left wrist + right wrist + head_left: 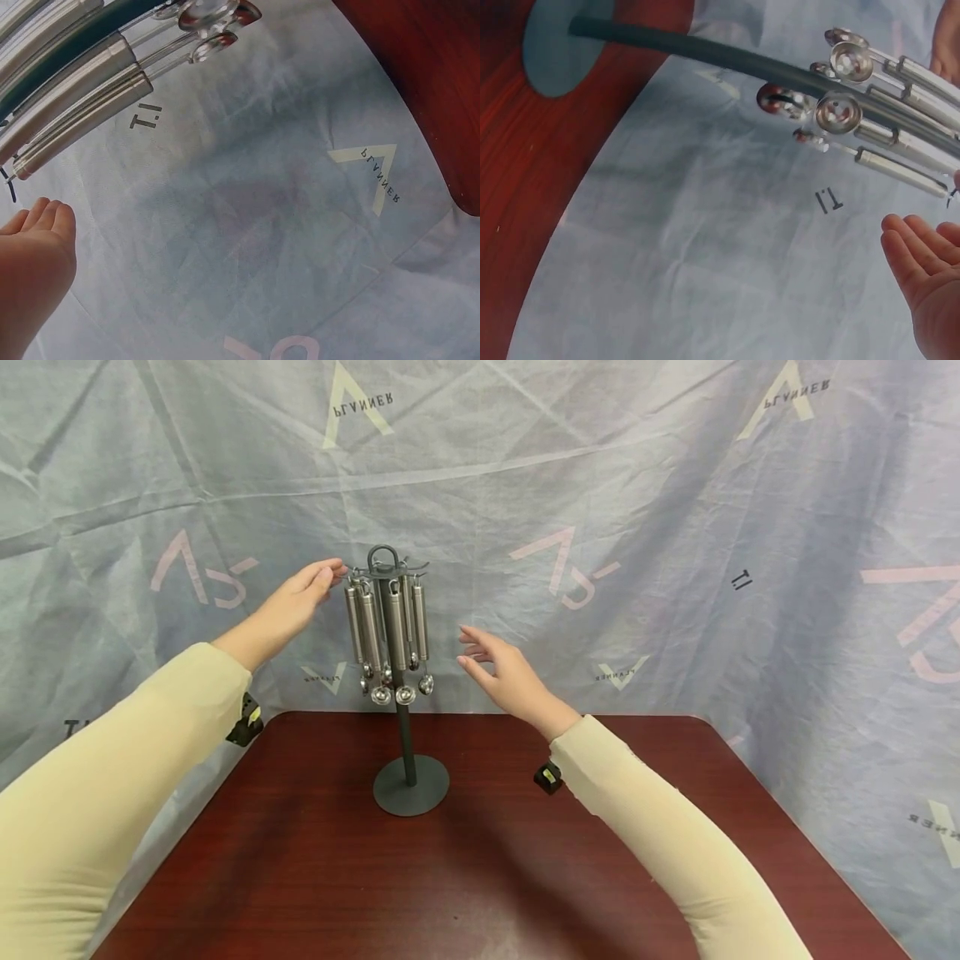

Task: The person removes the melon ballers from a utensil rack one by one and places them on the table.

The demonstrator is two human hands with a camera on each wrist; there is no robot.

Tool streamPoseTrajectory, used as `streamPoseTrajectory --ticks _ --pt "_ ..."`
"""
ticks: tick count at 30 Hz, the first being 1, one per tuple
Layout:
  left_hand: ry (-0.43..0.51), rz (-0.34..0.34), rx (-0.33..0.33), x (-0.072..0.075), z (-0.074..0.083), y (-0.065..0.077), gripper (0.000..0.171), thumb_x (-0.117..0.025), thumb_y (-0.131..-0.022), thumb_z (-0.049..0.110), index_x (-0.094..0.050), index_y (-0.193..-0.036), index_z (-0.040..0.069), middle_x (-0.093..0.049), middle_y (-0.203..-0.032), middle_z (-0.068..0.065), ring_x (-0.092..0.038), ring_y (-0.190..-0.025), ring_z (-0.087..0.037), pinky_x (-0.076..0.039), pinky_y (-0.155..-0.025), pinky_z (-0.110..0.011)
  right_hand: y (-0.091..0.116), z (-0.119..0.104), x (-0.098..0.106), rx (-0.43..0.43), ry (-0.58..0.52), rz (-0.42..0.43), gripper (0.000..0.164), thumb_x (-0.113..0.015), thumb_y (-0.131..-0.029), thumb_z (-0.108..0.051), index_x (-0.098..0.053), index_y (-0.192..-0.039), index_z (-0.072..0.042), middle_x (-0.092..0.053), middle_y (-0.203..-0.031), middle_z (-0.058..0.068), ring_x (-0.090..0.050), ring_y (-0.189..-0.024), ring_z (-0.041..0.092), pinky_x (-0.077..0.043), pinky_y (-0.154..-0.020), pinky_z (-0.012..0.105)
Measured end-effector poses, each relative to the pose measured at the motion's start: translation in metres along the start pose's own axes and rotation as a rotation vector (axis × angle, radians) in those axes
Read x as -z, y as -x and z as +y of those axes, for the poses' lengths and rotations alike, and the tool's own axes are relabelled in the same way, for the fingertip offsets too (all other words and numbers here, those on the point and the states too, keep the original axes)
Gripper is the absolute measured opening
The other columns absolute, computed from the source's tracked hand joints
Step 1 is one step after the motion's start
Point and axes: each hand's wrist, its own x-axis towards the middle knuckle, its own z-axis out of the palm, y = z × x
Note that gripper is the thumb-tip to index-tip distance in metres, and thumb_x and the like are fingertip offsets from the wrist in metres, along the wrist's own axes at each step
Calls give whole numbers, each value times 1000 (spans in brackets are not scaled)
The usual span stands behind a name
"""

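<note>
A dark grey stand (pixel 406 739) holds several steel utensils (pixel 396 631) hanging by their handle ends from hooks at its top. Each has a thick cylindrical handle and a small, shiny round bowl (pixel 838 112) at the lower end, like a melon baller or little scoop. My left hand (pixel 303 593) is raised at the stand's left side, its fingertips right by a hook; the left wrist view shows these fingers (pixel 54 217) extended, just below the hook end. To the right of the utensils, my right hand (pixel 506 672) hovers apart from them with relaxed, slightly bent fingers and holds nothing.
The stand's round base (pixel 427 787) rests on a dark red wooden table (pixel 337 868), towards its far edge. Behind the table hangs a wrinkled grey cloth (pixel 660 527) printed with letters and logos. Small black devices (pixel 549 777) sit under both wrists.
</note>
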Motion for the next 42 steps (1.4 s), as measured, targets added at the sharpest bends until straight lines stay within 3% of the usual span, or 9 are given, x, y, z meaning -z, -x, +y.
streamPoseTrajectory --ticks 3,10,16,24,31,42 --pt "19 5 -1 -1 0 -2 57 -21 -108 34 -15 -154 1 -21 -159 -20 -16 -148 -34 -16 -122 -45 -7 -4 -5 -12 -26 -5 51 -53 -101 -19 -38 -148 -7 -55 -139 11 -59 -120 24 -47 -104 33" --pt "37 -38 40 -1 1 -6 62 -27 -106 41 -11 -157 10 -15 -162 -16 -16 -148 -38 -13 -119 -59 -22 -16 -16 -41 -60 -11 50 -51 -102 -17 -37 -149 -7 -54 -140 10 -58 -122 22 -46 -105 32" --pt "54 -49 53 3 -2 -7 62 -31 -105 40 -14 -156 9 -16 -161 -16 -17 -148 -35 -14 -122 -50 -34 -15 -26 -94 -123 -4 50 -51 -102 -19 -37 -149 -8 -55 -139 9 -57 -123 20 -46 -105 31" --pt "150 -84 32 9 -6 -8 60 -35 -106 35 -19 -155 4 -18 -160 -18 -18 -149 -28 -17 -122 -38 -44 -14 -31 -135 -227 42 46 -52 -101 -18 -43 -145 -6 -56 -138 12 -59 -121 22 -48 -103 31" --pt "185 -116 5 11 -10 -9 61 -35 -105 34 -18 -154 3 -18 -160 -18 -17 -149 -28 -17 -122 -36 -49 -18 -33 -142 -259 78 42 -52 -101 -14 -47 -142 -2 -59 -133 16 -59 -120 25 -48 -103 31" --pt "198 -101 5 11 -9 -6 58 -37 -105 30 -20 -154 3 -20 -160 -18 -19 -149 -27 -19 -122 -34 -55 -25 -36 -147 -284 195 35 -54 -99 -7 -55 -132 4 -65 -114 20 -64 -105 28 -52 -94 32"
